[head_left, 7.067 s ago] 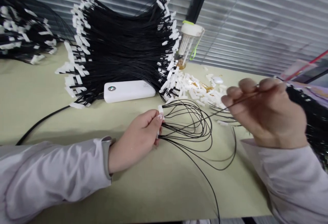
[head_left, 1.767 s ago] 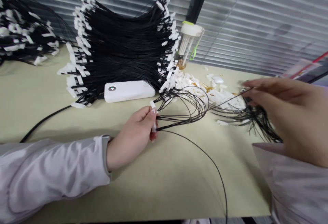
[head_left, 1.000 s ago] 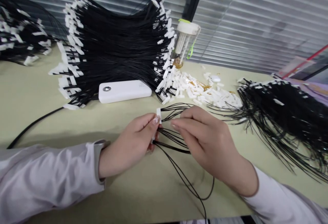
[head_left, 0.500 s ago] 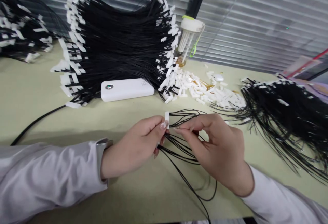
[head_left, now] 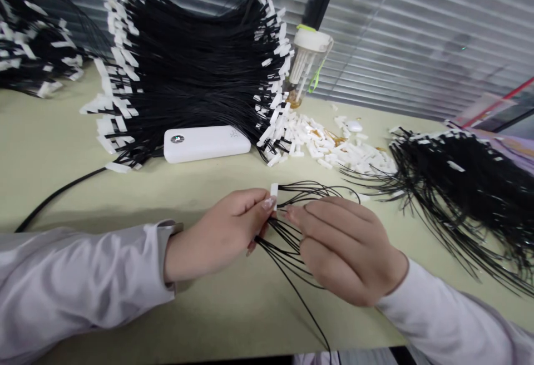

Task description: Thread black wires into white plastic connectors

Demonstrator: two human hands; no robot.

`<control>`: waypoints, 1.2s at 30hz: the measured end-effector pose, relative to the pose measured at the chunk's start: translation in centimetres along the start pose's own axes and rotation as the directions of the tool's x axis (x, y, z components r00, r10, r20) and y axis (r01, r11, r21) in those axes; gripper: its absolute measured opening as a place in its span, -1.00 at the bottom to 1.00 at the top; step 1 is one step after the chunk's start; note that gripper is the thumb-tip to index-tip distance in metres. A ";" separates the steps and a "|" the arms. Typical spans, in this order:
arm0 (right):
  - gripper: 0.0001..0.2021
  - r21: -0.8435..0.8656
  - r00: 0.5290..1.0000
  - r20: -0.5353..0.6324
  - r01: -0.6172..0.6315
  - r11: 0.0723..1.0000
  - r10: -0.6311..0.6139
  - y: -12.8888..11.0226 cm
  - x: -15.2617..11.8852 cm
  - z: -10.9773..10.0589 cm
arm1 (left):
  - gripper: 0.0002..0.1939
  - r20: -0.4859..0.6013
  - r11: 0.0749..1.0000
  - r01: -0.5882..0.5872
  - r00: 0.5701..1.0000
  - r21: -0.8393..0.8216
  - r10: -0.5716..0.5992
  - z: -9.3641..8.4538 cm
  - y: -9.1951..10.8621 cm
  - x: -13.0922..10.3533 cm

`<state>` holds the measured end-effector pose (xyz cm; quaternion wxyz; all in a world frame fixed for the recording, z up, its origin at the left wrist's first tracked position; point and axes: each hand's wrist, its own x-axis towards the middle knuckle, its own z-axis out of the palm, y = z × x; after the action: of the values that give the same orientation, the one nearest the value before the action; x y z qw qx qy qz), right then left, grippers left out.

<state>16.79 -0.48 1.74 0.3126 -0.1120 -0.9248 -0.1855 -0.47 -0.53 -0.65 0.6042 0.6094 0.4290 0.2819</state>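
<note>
Between thumb and fingers, my left hand grips a white connector housing, held upright. Several thin black wires run out of its right side, and more trail below from under my left fingers. My right hand is closed just to the right, its fingertips pinched on a black wire close to the housing. The wire's end is too small to make out. One long wire hangs down toward the table's front edge.
A big stack of black cables with white connectors stands behind a white power bank. Loose white housings lie beside a bottle. More wires are heaped at right, and another bundle at far left.
My right hand has rolled over, turning its back and curled fingers to view, with its fingertips still beside the housing. My left hand keeps its grip almost unmoved.
</note>
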 end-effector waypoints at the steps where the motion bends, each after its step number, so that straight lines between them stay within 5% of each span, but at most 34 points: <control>1: -0.83 -0.017 1.000 0.006 0.025 1.000 -0.024 0.0 0.0 0.0 | -0.66 0.007 1.000 0.000 1.000 0.012 0.000 0.0 0.1 0.0; 7: -0.81 0.013 0.999 0.030 0.032 0.999 -0.032 0.3 -0.1 0.3 | -0.69 0.001 0.996 -0.010 1.000 0.087 0.010 0.1 0.4 -0.2; 14: -0.86 0.192 0.968 0.135 -0.235 0.953 0.212 0.4 -0.1 -0.6 | -0.69 -0.048 0.995 0.014 0.999 -0.095 -0.019 0.1 0.0 0.5; 19: -0.65 0.321 0.864 0.486 -0.315 0.893 0.130 0.2 -0.3 -1.7 | -0.75 -0.136 0.965 0.033 0.988 -0.260 -0.071 -0.2 -0.5 1.0; 22: -0.57 0.337 0.793 0.602 -0.360 0.870 0.094 0.7 -0.6 -1.8 | -0.73 -0.167 0.963 0.022 0.983 -0.270 -0.070 -0.4 -0.8 1.1; 31: -0.51 0.308 0.804 0.546 -0.452 0.837 0.233 2.8 -1.3 -3.9 | -0.76 -0.190 0.904 0.040 0.973 -0.426 -0.132 -0.6 -0.2 1.4; 36: -0.40 0.256 0.781 0.601 -0.390 0.884 0.170 2.4 -1.5 -3.1 | -0.80 -0.204 0.894 0.057 0.965 -0.443 -0.163 -0.5 0.1 1.6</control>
<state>20.40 0.25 3.73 0.0657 -0.2399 -0.9651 0.0814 -0.16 1.09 -0.78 0.6844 0.3963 0.4583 0.4057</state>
